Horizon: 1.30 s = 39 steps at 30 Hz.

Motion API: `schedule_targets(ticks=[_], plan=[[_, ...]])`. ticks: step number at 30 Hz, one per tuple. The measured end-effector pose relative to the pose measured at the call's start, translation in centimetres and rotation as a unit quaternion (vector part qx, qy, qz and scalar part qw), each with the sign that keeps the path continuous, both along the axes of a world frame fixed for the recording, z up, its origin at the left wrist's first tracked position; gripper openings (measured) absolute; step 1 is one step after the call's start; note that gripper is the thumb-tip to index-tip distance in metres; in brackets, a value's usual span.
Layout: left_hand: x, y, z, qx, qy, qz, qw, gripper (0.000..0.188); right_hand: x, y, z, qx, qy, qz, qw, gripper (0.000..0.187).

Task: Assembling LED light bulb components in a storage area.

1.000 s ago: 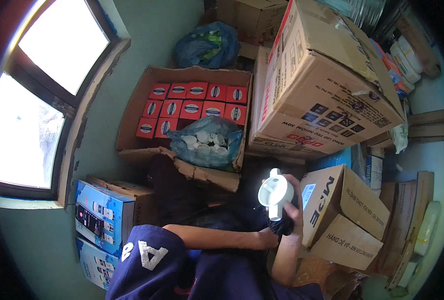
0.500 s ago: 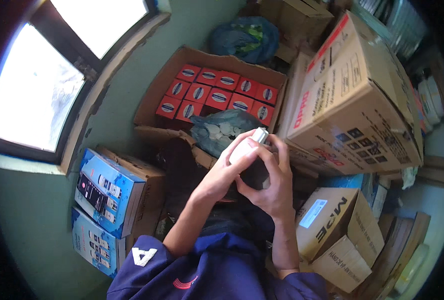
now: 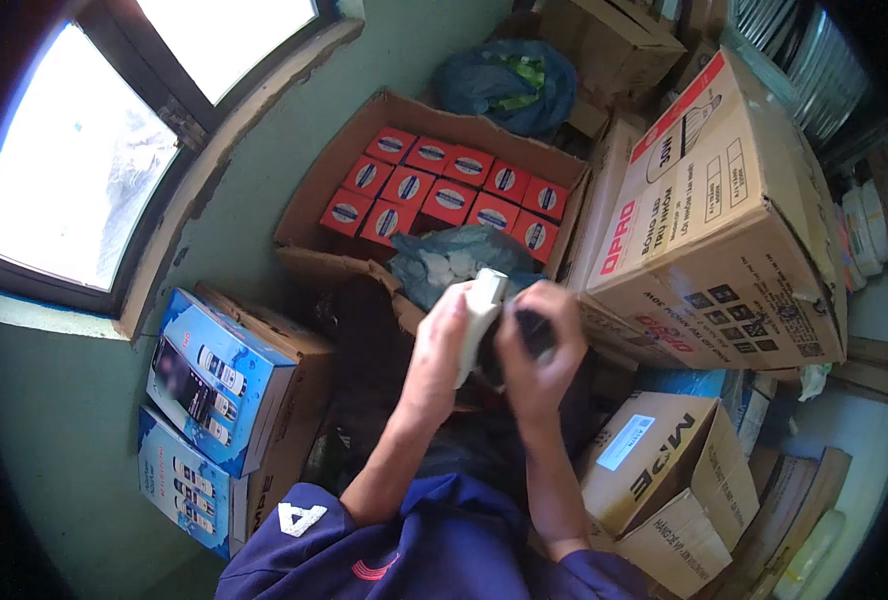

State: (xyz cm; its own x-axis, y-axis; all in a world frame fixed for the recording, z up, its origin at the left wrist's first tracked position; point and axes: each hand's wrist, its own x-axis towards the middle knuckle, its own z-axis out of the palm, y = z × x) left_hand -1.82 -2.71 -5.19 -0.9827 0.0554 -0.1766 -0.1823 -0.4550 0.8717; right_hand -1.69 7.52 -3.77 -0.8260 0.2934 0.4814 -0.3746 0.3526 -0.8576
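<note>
My left hand grips a white plastic piece with a narrow raised end, standing upright in front of my chest. Beside it, a dark rounded piece sits in the curled fingers of my right hand, which is smeared by motion. The two pieces are close together; whether they touch, I cannot tell. Just beyond my hands, a bluish plastic bag with small white bits inside lies in an open carton. Several red boxes stand in rows in that carton.
On the right rises a large brown carton, with a smaller opened carton nearer to me. At left, two blue boxes lean by the wall, a dark phone on one. Behind the red boxes is a knotted blue bag.
The white piece and the dark piece, held together before, now show side by side with a gap opening between my hands. My right hand has turned. The view has shifted slightly.
</note>
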Motion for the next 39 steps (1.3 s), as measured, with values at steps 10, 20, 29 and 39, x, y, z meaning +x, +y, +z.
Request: schedule_targets(ticks=[10,20,29,39], plan=[[-0.5,-1.5,-0.1,0.118,-0.104,0.021,0.987,0.043,-0.4,1.4,-0.3,-0.164,-0.101,-0.071,0.979,0.013],[-0.7,-2.3,0.2,0.095,-0.054,-0.006,0.994,0.049,-1.1,0.4,-0.3,-0.111,-0.03,0.148,0.982,0.026],[-0.7,-2.4,0.2,0.135,-0.094,-0.046,0.985,0.045,0.0,1.6,-1.7,-0.117,-0.118,0.152,0.974,0.019],[-0.3,-1.1,-0.8,-0.308,0.124,0.042,0.942,0.088,-0.7,1.6,1.8,0.007,0.01,0.015,1.0,0.023]])
